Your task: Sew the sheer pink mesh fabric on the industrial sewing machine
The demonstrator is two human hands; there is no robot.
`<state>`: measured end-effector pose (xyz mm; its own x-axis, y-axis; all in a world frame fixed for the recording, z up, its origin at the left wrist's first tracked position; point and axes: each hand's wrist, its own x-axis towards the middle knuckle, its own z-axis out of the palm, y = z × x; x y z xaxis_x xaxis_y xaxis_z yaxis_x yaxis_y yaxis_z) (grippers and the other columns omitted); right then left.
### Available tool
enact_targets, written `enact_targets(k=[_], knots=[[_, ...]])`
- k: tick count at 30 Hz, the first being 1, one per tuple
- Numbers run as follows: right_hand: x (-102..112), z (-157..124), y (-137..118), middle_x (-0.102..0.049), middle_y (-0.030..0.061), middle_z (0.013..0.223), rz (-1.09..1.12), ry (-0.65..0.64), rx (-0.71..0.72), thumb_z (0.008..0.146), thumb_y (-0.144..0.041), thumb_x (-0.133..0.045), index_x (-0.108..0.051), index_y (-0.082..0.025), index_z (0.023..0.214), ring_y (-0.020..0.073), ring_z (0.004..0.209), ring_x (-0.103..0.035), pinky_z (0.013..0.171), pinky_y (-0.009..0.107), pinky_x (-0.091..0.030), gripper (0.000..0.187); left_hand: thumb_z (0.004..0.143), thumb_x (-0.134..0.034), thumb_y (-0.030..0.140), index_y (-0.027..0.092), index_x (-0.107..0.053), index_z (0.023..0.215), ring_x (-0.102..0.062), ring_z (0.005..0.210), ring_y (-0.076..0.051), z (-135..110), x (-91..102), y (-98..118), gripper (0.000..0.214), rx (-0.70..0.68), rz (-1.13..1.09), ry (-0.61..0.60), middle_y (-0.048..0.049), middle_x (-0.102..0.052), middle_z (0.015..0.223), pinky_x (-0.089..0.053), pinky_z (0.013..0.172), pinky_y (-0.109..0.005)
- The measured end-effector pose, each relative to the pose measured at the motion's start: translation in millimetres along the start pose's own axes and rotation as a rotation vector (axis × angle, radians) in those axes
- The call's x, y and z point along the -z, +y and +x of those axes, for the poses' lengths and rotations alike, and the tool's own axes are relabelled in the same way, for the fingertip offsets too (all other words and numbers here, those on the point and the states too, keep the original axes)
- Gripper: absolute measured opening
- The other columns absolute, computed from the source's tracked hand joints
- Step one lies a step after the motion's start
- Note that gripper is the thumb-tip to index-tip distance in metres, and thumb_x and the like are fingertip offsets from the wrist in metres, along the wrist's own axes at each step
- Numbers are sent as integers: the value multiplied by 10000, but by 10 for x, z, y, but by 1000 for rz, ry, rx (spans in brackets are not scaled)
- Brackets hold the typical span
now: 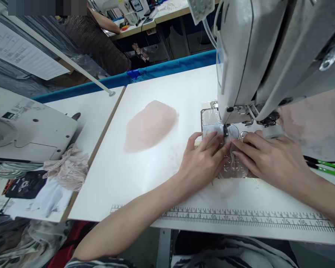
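My left hand (202,158) and my right hand (268,156) lie flat side by side at the needle (225,131) of a grey-white sewing machine (268,56). Their fingers are stretched out and press a small sheer pale piece of fabric (234,165) onto the metal needle plate (210,119). The fingertips of both hands nearly meet just below the presser foot. Most of the small piece is hidden under my hands.
A pale pink fabric piece (150,124) lies on the white table (156,178) to the left. A printed ruler (240,216) runs along the front edge. Lace trim (69,167) and another machine (25,130) sit far left. Green-handled tool (328,167) at right. A person sits at the back.
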<state>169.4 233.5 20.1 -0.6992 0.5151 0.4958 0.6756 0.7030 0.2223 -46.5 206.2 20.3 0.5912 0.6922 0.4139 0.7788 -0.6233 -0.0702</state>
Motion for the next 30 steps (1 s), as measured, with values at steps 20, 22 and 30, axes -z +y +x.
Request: enact_targets(k=[20,22,30], knots=[[120,-23,130,-728,96,1040,325,20,107,917,-149,-492,-698,-137,1096,212,857,-670,695,334,-470,273,998,-546,398,129,-655,1125,-642,1040,-203,9,368,-37,317,3,-346,-151,-91,-697,1145,-536,851,-324],[154,-32,137,-701,106,1111,464,-82,126,907,-155,-469,-690,-161,1066,233,947,-668,754,363,-505,272,847,-683,592,135,-634,1118,-621,942,-221,-14,541,3,535,-31,-418,-315,-93,-664,1101,-541,730,-324],[114,-57,131,-730,50,985,559,-111,113,970,-169,-505,-697,-172,988,162,749,-687,610,284,-527,193,866,-419,-23,122,-591,895,-534,719,-183,-64,306,178,226,-41,-134,-278,-53,-622,822,-472,645,-309]])
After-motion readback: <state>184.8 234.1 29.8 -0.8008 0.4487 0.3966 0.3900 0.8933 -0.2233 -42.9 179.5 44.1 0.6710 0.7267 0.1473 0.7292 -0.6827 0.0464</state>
